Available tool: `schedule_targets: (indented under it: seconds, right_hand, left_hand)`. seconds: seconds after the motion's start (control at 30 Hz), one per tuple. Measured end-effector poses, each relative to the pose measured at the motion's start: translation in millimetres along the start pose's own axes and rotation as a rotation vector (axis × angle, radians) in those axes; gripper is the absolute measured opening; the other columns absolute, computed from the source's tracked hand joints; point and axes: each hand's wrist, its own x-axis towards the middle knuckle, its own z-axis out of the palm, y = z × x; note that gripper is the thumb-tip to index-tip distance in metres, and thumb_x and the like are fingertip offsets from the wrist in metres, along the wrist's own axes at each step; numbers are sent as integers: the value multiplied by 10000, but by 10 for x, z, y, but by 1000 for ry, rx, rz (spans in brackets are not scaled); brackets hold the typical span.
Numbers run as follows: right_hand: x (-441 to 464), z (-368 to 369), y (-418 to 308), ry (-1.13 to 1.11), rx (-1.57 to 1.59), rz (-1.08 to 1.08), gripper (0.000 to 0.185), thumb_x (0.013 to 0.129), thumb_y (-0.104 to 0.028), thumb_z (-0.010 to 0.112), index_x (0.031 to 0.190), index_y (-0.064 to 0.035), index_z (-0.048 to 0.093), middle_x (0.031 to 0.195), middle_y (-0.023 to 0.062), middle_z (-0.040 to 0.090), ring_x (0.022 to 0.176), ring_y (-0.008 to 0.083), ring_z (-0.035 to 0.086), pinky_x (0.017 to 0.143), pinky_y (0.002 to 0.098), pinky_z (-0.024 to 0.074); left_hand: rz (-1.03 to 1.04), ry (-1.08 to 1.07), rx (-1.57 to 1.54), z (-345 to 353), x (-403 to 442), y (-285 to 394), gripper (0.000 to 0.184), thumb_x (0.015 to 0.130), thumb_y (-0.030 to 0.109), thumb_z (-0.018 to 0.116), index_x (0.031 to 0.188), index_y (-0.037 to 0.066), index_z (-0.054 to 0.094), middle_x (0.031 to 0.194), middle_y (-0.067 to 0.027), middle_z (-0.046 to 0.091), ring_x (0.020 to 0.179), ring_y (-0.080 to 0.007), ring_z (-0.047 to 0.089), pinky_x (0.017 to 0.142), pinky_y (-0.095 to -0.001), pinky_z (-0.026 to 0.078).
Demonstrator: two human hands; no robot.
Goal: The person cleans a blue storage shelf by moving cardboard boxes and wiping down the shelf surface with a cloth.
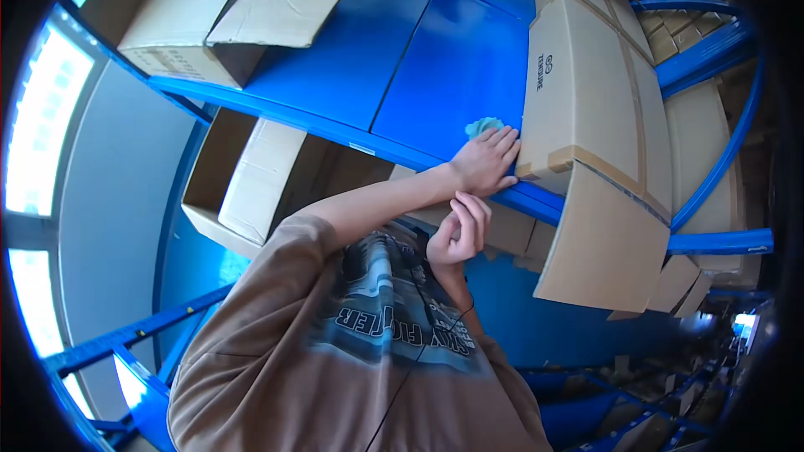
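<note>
A: Report pos. of L hand and item.
B: L hand (488, 163) palm-down on blue shelf (452, 59), nr front edge. Fingers slightly spread, thumb out. Item, a pale green cloth (483, 125), is bunched on the shelf, partly hidden by the fingers. Grip on it: can't tell.
A: R hand?
B: R hand (462, 230) raised off shelf, just beside L wrist; fingers loosely curled, nothing visible in them.
A: Adj. items?
B: Lge taped carton (553, 59) just beside L fingertips, its flap (599, 243) hanging past the shelf edge.
A: Risks, in your opinion?
B: (1) Knuckles or thumb striking carton, cause: v. little side clearance. (2) Cloth slipping from under fingers, cause: poss. light contact. (3) Flap catching R forearm, cause: overhang. (4) Dark cable (409, 371) snagging, cause: runs loose over shirt.
</note>
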Motion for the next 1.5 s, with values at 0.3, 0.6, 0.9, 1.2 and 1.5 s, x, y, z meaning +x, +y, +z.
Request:
schedule_targets:
  seconds: [0.3,0.6,0.9,1.2,1.5]
  right_hand:
    - [-105,45,-380,-816,274,563,335,879,54,636,1205,43,717,1226,143,748,1073,322,693,975,411,548]
    - [-387,-787,-468,-1277,468,691,527,1043,-52,593,1560,-6,502,1659,181,446,1534,367,422,1217,413,392]
    - [446,-1653,-655,-1237,763,755,605,1017,-156,635,1577,2,472,1666,226,412,1533,419,416,1249,480,364]
    - [663,-879,-268,-686,208,786,375,988,-74,634,1344,32,682,1347,212,714,1262,374,669,1112,466,521]
    - [569,106,813,-19,-426,125,221,1015,-69,585,1160,11,731,1219,163,747,1097,346,694,1012,470,568]
  left_hand:
    - [41,-83,66,-176,47,-714,559,1073,278,497,1522,-53,467,1620,-242,478,1507,-398,461,1283,-490,317]
    - [-153,-45,190,-903,-645,-2054,467,1110,159,442,1525,-45,507,1600,-227,516,1518,-387,460,1268,-483,370]
    - [-398,-103,463,-1587,-1827,-2875,536,1118,234,486,1630,92,411,1681,-191,417,1496,-438,469,1234,-540,396]
    - [-622,-240,13,-1404,-1235,-2319,852,1077,700,355,1671,90,340,1745,-148,308,1625,-361,247,1335,-504,191]
    - [-58,-200,-235,-586,-527,-499,767,1059,538,533,1572,-26,461,1672,-215,416,1577,-376,348,1319,-484,245]
